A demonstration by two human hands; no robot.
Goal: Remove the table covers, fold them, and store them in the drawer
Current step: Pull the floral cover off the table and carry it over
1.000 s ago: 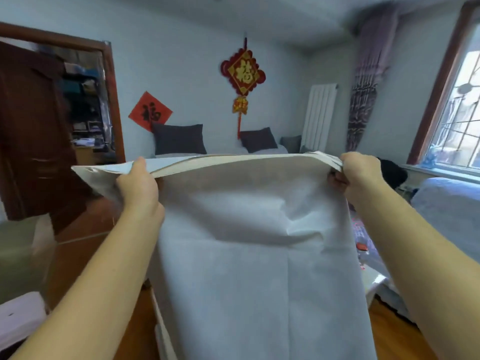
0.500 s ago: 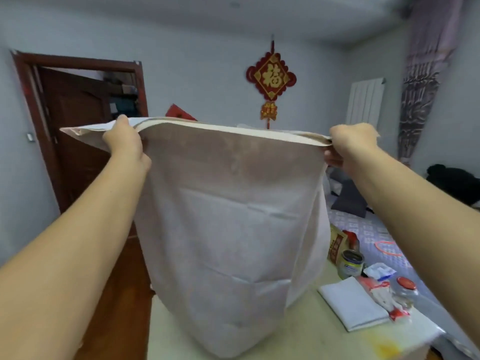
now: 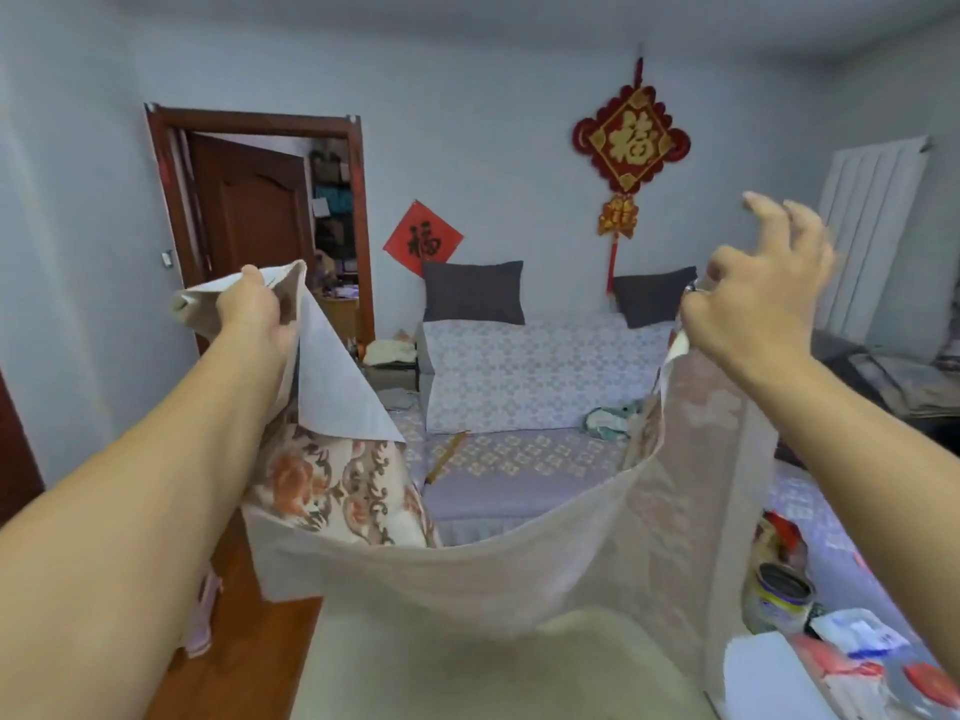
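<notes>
A table cover, white on the back with an orange and brown flower print on its face, hangs in a sagging loop in front of me. My left hand grips its upper left corner, and a white flap folds down beside that hand. My right hand pinches the upper right edge between thumb and forefinger, with the other fingers spread upward. The cover's lower part drapes toward a pale table top below me. A folded white cloth lies on the table at the lower right.
A metal tin, packets and red-lidded items sit at the table's right end. Behind the cover is a bed with grey pillows. An open brown door stands at the back left, a white radiator at the right.
The cover's top edge was held taut and level; now it sags low between my hands, showing the printed face at left. My right hand's fingers have spread, and the view turned toward the bed.
</notes>
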